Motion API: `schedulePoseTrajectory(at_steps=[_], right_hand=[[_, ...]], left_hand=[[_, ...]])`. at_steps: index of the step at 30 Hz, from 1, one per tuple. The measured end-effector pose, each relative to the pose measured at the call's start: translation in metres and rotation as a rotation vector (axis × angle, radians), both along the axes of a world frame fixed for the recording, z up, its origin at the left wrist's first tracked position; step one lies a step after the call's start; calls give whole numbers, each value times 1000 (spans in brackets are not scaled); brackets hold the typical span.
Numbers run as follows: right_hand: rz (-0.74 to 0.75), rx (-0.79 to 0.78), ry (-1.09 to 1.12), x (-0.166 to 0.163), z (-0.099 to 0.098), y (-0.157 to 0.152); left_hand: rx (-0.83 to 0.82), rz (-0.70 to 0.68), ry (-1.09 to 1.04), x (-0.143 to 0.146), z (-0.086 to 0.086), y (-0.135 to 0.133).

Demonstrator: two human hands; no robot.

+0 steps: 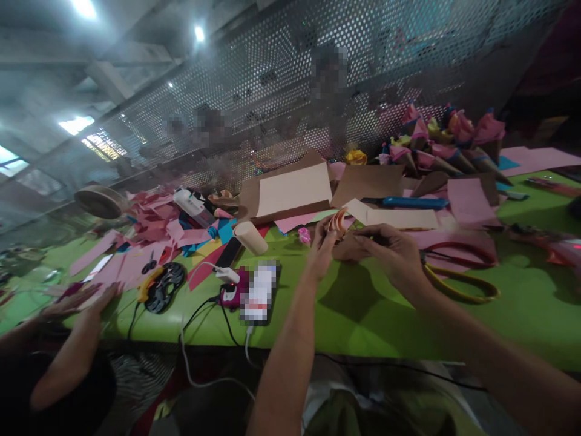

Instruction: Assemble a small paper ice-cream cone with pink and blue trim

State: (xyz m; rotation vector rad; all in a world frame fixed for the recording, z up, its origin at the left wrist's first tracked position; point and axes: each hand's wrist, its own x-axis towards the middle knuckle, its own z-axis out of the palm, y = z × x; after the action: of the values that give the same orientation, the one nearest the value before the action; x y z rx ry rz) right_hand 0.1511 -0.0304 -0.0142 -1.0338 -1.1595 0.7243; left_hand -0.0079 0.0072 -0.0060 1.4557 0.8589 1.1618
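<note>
Two hands curling paper: left hand [323, 245] pinches paper strip [337, 220]; right hand [393, 257] on brown paper [347, 249], grip unclear. Next likely calls for tighter roll.

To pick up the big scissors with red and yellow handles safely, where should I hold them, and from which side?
Grip the two handle loops of the large red-and-yellow-handled scissors, coming from the right. The loops lie flat and free there, while the blade end is hidden by the right hand.

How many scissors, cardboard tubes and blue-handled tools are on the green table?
Scissors: 2, large red-and-yellow-handled pair and small black pair
Cream cardboard tube: 1
Blue-handled tool: 1
Total: 4 (the blurred right edge is uncounted)
</note>
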Motion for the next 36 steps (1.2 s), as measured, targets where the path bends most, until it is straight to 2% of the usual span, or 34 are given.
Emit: schedulePoseTrajectory(at_steps=[6,14,19,25,31,36], right_hand=[[3,-6,-7,-2,0,2],[-12,142,-311,-3,3,-4],[-65,166,-261,0,10,-7],[-83,110,-169,0,13,-7],[-2,126,-174,-1,4,-1],[-7,151,-245,2,-3,7]], left_hand=[[-13,-5,10,1,1,-1],[28,-15,14,2,-1,-1],[-16,-26,-16,1,0,-1],[-36,-26,-27,-1,-1,0],[-20,-56,3,-1,2,-2],[-6,-67,-3,-1,8,-4]])
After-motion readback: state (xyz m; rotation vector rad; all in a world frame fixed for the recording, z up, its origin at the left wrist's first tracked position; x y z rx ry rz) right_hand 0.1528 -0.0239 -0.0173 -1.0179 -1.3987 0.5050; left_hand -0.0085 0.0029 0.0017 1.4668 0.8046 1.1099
